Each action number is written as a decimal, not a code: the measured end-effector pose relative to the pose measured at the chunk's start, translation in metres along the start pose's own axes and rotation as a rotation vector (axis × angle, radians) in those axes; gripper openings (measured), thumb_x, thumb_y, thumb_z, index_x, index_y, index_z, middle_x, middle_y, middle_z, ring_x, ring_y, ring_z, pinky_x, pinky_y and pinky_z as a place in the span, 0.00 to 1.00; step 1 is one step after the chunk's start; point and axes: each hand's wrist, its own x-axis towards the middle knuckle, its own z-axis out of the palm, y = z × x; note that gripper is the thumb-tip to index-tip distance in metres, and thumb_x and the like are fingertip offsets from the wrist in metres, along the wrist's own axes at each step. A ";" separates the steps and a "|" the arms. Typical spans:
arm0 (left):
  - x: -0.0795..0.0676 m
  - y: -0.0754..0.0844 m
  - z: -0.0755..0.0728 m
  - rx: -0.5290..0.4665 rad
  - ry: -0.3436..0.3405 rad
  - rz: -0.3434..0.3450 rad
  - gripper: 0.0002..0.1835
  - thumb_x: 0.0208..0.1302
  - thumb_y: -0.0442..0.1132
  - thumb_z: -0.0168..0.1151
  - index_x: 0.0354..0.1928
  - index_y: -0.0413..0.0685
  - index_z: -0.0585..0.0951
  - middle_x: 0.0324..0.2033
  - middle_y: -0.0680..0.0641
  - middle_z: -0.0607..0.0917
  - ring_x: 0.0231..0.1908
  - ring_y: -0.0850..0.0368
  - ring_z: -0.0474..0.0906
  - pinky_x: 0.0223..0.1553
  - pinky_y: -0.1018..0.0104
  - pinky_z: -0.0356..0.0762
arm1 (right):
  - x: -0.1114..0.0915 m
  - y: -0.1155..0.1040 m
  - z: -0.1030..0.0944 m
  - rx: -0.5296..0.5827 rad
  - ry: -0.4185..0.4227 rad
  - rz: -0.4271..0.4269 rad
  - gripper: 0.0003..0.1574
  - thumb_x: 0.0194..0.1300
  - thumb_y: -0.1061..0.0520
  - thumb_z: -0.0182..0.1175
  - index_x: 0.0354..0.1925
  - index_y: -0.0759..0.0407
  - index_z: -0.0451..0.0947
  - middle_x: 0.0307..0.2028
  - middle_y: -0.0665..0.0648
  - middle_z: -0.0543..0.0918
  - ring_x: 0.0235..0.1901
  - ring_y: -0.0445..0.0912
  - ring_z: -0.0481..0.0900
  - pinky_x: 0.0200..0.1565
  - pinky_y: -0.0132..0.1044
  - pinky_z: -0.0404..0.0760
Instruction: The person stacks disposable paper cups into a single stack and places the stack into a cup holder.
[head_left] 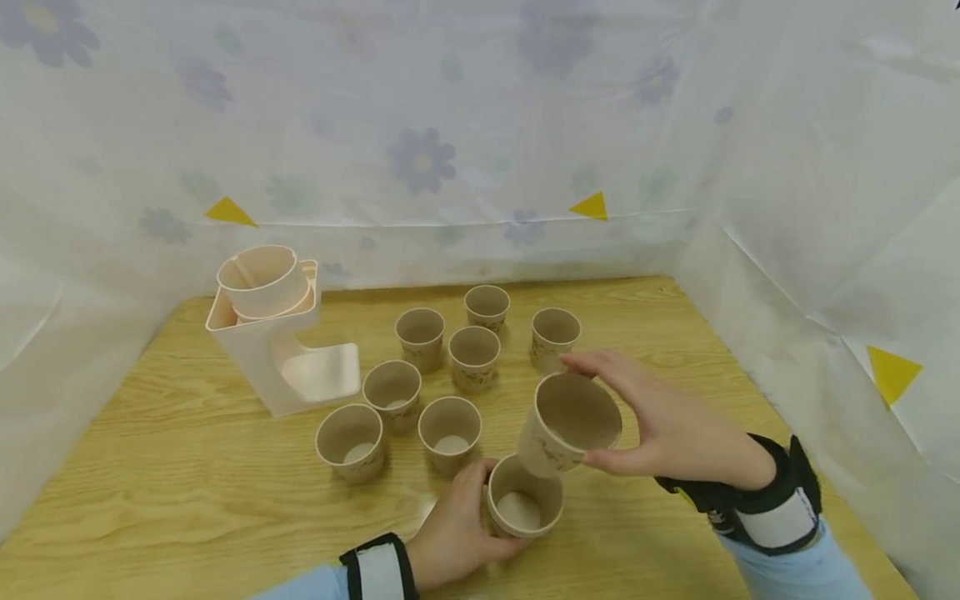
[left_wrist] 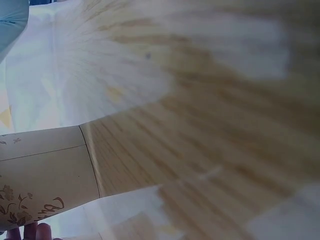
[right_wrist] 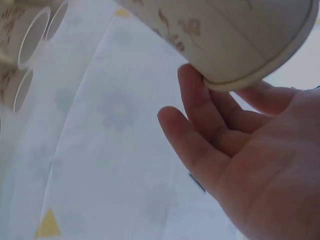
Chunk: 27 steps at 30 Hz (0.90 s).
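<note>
My left hand [head_left: 461, 529] grips a beige paper cup [head_left: 510, 525] that stands upright, mouth up, at the near side of the table. In the left wrist view this cup [left_wrist: 45, 177] shows a brown flower print, with fingertips [left_wrist: 37, 232] along its lower edge. Above and slightly right of it, my right hand [head_left: 660, 421] holds a second paper cup [head_left: 551, 442] by the rim between thumb and fingers, its mouth tilted toward me. That tilted cup [right_wrist: 240, 40] fills the top of the right wrist view and overlaps the lower cup in the head view.
Several more paper cups stand mouth up just beyond my hands, among them a near-left one [head_left: 351, 467] and a back-right one [head_left: 555, 354]. A cream-coloured appliance [head_left: 258, 358] with a round top stands at the left. Flowered sheeting [head_left: 420, 92] encloses the wooden table [head_left: 187, 500].
</note>
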 end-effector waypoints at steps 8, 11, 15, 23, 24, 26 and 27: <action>0.000 -0.001 0.000 0.015 0.001 -0.004 0.38 0.45 0.52 0.71 0.56 0.42 0.68 0.51 0.46 0.76 0.52 0.53 0.72 0.55 0.48 0.74 | 0.002 -0.009 0.026 0.061 -0.116 -0.083 0.51 0.47 0.50 0.70 0.67 0.61 0.60 0.59 0.55 0.71 0.58 0.45 0.67 0.53 0.51 0.76; -0.001 -0.001 0.000 0.024 0.004 0.002 0.38 0.45 0.51 0.71 0.56 0.41 0.68 0.51 0.45 0.76 0.53 0.52 0.72 0.55 0.47 0.74 | 0.003 -0.007 0.036 0.066 -0.141 -0.108 0.51 0.46 0.51 0.70 0.66 0.62 0.61 0.58 0.57 0.72 0.58 0.47 0.67 0.53 0.51 0.76; -0.001 -0.001 0.000 0.024 0.005 0.010 0.38 0.45 0.50 0.72 0.57 0.41 0.68 0.51 0.45 0.76 0.53 0.52 0.71 0.55 0.47 0.74 | 0.004 -0.003 0.049 0.067 -0.169 -0.160 0.51 0.45 0.51 0.70 0.66 0.62 0.61 0.58 0.58 0.72 0.57 0.49 0.68 0.53 0.51 0.76; -0.001 -0.001 0.001 0.020 0.020 0.019 0.38 0.43 0.49 0.72 0.56 0.43 0.69 0.52 0.46 0.77 0.53 0.52 0.71 0.55 0.47 0.74 | 0.005 0.002 0.063 0.084 -0.214 -0.198 0.52 0.43 0.52 0.70 0.65 0.64 0.61 0.57 0.58 0.74 0.56 0.49 0.70 0.54 0.50 0.76; -0.001 -0.002 0.001 0.022 0.020 0.019 0.38 0.43 0.49 0.72 0.56 0.43 0.69 0.52 0.46 0.77 0.53 0.52 0.71 0.55 0.47 0.74 | 0.005 0.002 0.064 0.085 -0.217 -0.198 0.52 0.42 0.52 0.70 0.64 0.64 0.61 0.57 0.57 0.74 0.56 0.48 0.70 0.54 0.50 0.76; -0.001 -0.002 0.001 0.030 0.022 0.018 0.37 0.43 0.49 0.72 0.56 0.43 0.69 0.51 0.46 0.77 0.53 0.53 0.71 0.54 0.47 0.74 | 0.005 0.003 0.065 0.086 -0.225 -0.198 0.53 0.42 0.52 0.71 0.65 0.64 0.61 0.57 0.57 0.74 0.56 0.48 0.71 0.54 0.49 0.76; -0.001 -0.002 0.001 0.034 0.023 0.018 0.37 0.43 0.49 0.72 0.56 0.43 0.69 0.51 0.46 0.77 0.53 0.53 0.71 0.54 0.47 0.74 | 0.005 0.003 0.066 0.087 -0.230 -0.197 0.53 0.42 0.51 0.71 0.65 0.64 0.61 0.57 0.57 0.74 0.56 0.48 0.71 0.54 0.49 0.76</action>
